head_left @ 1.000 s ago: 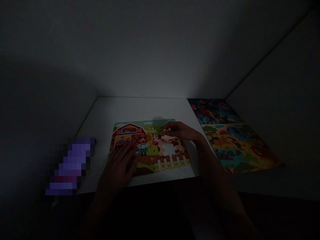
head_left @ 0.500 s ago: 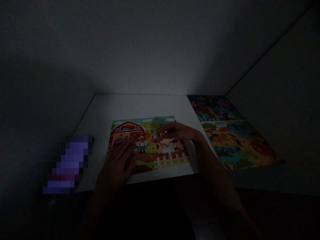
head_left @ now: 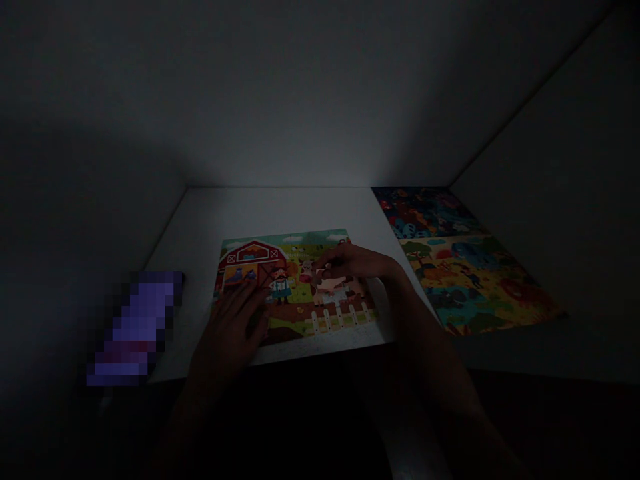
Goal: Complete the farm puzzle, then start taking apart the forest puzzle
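Note:
A farm-scene jigsaw puzzle (head_left: 300, 293) lies flat on the white table, showing a red barn, a farmer, a cow and a white fence. My left hand (head_left: 235, 320) rests over its lower left part, fingers stretched out and lying on the barn. Over the cow, at the right side of the puzzle, is my right hand (head_left: 350, 260). Its fingers are bent and brought together with the thumb close to the cow's head. Whatever is between these fingertips is hidden in the dim light.
To the right lie a dark picture sheet (head_left: 427, 212) and a yellow safari picture (head_left: 475, 283) with animals. A blurred-out purple glowing screen (head_left: 137, 320) is at the left table edge. White walls (head_left: 280, 133) rise behind the white table (head_left: 280, 207); the light is very low.
My right hand's fingers have shifted slightly on the cow, and the pale bit seen by them earlier no longer shows. My left hand stays on the barn. The view has shifted a little.

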Action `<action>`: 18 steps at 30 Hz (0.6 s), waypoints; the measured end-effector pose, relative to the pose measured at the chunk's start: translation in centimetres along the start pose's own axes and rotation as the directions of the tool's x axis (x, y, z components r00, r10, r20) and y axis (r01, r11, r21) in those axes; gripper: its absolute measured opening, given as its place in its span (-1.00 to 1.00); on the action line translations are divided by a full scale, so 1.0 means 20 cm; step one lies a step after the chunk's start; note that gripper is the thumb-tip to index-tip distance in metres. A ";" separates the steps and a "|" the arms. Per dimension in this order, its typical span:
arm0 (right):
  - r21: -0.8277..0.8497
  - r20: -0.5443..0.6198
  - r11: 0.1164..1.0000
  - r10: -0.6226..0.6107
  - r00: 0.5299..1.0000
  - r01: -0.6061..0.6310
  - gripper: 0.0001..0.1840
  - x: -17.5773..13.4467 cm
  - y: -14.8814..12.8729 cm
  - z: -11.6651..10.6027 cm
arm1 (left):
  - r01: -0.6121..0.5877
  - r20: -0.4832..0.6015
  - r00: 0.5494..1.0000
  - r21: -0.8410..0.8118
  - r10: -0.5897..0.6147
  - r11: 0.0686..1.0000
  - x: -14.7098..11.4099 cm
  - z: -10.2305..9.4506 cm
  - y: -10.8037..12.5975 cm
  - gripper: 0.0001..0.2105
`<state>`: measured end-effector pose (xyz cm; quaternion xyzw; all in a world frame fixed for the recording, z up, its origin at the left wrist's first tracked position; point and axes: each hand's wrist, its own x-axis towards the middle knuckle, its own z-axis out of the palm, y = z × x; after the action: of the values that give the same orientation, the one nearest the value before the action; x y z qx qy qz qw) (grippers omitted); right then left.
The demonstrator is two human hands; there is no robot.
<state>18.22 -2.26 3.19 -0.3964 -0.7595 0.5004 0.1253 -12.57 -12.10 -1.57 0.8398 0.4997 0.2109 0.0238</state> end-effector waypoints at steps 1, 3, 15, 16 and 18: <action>-0.004 -0.002 1.000 0.005 1.000 -0.005 -0.77 0.00 0.00 0.00 | 0.000 0.001 1.000 0.004 0.000 1.000 0.00 0.00 0.00 -0.57; -0.011 -0.002 1.000 0.018 1.000 -0.018 -0.77 0.00 -0.01 0.00 | 0.000 0.015 1.000 0.009 0.000 1.000 0.00 0.00 0.00 -0.56; 0.017 0.006 1.000 0.021 1.000 -0.021 -0.85 -0.03 -0.01 0.00 | 0.022 0.031 0.999 0.004 -0.022 1.000 0.00 0.01 0.00 -0.58; 0.017 0.002 1.000 0.019 1.000 -0.019 -0.85 -0.03 -0.01 0.00 | 0.020 0.033 0.999 0.004 -0.020 1.000 0.00 0.01 0.00 -0.58; 0.018 0.008 1.000 0.019 1.000 -0.019 -0.86 -0.03 -0.01 0.00 | 0.023 0.032 0.999 -0.001 -0.023 1.000 -0.01 0.01 0.00 -0.58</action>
<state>18.57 -2.69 3.41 -0.4005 -0.7517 0.5098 0.1209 -12.57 -12.11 -1.87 0.8371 0.5089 0.1977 0.0348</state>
